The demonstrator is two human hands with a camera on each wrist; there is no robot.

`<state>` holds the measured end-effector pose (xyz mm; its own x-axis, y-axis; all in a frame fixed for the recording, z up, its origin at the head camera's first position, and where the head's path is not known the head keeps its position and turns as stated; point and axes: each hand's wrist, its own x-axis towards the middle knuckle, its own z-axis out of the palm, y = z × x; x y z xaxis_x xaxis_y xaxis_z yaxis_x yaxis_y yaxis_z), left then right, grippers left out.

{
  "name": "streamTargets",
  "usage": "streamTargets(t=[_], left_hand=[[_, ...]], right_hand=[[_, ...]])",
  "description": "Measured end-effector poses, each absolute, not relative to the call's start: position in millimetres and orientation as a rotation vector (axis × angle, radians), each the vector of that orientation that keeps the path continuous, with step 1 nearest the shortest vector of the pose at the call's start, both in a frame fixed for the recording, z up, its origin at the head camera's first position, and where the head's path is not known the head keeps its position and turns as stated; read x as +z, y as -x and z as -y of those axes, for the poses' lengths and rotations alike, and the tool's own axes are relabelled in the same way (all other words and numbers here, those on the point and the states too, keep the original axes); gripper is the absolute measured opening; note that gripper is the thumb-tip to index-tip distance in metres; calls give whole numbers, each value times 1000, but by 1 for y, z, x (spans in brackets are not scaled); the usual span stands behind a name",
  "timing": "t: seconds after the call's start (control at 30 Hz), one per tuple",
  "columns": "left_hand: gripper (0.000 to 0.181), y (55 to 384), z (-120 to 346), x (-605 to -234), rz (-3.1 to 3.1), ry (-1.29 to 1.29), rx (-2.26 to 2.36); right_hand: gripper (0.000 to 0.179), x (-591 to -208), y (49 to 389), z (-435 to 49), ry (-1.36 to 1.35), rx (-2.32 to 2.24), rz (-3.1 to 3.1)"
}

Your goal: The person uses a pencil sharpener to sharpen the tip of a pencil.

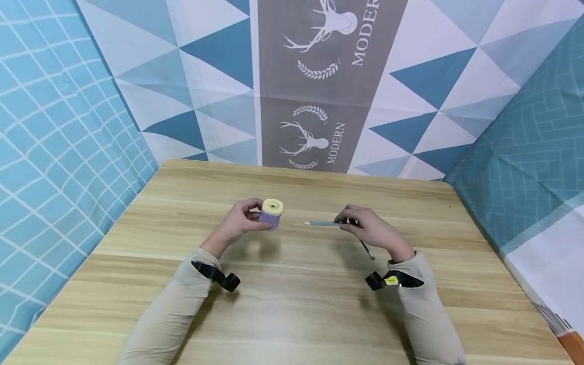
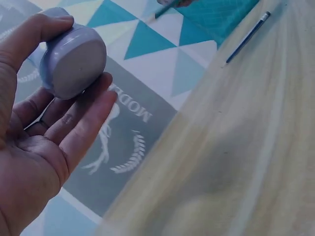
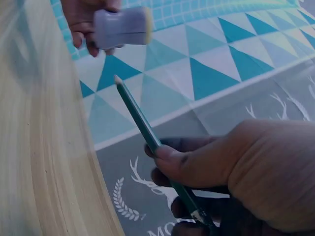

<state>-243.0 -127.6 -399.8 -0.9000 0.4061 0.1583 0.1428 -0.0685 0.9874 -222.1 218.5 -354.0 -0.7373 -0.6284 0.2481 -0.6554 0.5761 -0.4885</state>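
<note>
Low on the wooden table [image 1: 292, 309] lies a dark pencil [image 1: 367, 250], partly hidden by the right hand [image 1: 373, 228]. Above the tabletop, that hand pinches a green pencil [image 1: 324, 223], point toward the left hand [image 1: 239, 222]; it should be light and stiff, its tip fragile, best held mid-barrel. Opposite, the left hand grips a purple sharpener [image 1: 269, 220], also raised, yellow top toward the head camera; probably hard, light, slightly slippery plastic, surest around its narrowed waist. Beyond hangs patterned cloth [image 1: 301, 96].
</note>
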Motion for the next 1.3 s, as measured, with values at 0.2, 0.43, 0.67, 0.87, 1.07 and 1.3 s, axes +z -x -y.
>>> streamTargets(t=[0.2, 0.43, 0.67, 0.87, 1.07, 1.3], left_hand=[[48, 249, 120, -423, -2078, -572, 1997], [49, 247, 110, -433, -2217, -641, 1957], [50, 243, 98, -434, -2125, -634, 2020], [44, 236, 87, -436, -2118, -583, 2047], [38, 230, 78, -438, -2005, -438, 2194], [42, 223, 68, -440, -1809, -346, 2213]], right_hand=[[16, -358, 224, -230, -1185, 952, 2782], [18, -363, 225, -230, -1127, 954, 2681], [17, -369, 225, -217, -1142, 994, 2592], [16, -374, 221, -203, -1175, 984, 2591], [12, -379, 216, -185, -1123, 873, 2568], [11, -387, 210, -168, -1016, 591, 2528]])
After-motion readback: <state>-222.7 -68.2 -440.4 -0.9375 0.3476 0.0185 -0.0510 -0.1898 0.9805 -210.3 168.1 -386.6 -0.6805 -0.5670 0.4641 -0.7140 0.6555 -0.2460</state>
